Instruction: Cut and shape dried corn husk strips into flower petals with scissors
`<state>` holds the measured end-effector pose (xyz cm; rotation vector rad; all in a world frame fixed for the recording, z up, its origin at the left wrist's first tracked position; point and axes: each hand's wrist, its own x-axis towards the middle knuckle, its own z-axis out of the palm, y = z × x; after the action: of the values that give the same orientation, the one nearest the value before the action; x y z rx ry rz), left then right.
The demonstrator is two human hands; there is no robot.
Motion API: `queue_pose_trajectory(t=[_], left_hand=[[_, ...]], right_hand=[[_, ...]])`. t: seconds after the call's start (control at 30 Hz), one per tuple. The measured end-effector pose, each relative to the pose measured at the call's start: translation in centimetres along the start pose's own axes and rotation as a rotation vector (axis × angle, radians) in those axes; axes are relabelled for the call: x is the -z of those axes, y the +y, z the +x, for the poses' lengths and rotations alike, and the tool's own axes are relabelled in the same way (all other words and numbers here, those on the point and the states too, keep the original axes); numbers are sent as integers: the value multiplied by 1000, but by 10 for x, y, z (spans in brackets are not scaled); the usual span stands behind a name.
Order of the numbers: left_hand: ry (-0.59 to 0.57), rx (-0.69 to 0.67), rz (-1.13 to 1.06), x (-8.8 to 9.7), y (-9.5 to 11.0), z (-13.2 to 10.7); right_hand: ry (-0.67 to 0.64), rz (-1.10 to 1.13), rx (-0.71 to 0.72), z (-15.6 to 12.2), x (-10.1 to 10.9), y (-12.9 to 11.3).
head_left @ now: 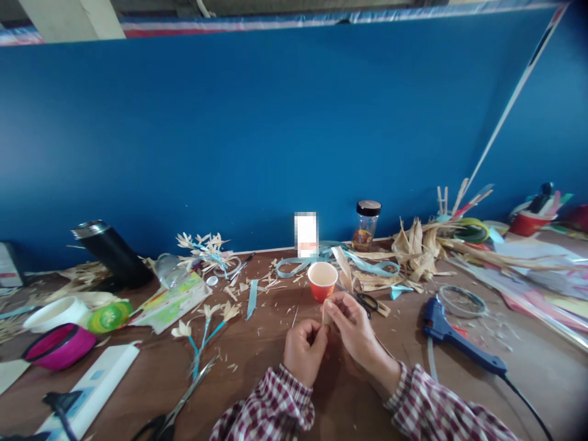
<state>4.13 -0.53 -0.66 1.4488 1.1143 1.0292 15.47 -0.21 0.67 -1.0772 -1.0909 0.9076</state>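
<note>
My left hand (304, 350) and my right hand (353, 324) meet over the brown table (257, 361), both in checked sleeves. Together they pinch a small pale strip of dried husk (327, 315), fingers curled round it. Just beyond them stands a small red paper cup (322, 280). Black-handled scissors (367, 302) lie right of my right hand. A husk flower on a blue stem (204, 327) lies to the left of my hands.
A blue glue gun (452, 337) with its cord lies at the right. Dried husks (420, 248), a jar (366, 225), light blue ribbon (367, 263), a black flask (110, 251), a pink bowl (59, 346), tape rolls and another pair of scissors (179, 404) surround the spot. A blue wall (275, 135) stands behind.
</note>
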Motion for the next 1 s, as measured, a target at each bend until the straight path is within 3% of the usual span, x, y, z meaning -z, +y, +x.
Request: queue_pose_trajectory(t=[0.17,0.43,0.67,1.0], left_hand=[[22,-113,84,2,-2,0],[16,-156,158,2,-3,-1],[25,-152,164,0,-3,-1],[67,-73,39,2,-3,-3]], right_hand=[[-19,5,-11,-2,-1,0],[-24,54,-31,0,-1,-1],[-15,53,-54,0,-1,-9],[61,69,-39,9,9,5]])
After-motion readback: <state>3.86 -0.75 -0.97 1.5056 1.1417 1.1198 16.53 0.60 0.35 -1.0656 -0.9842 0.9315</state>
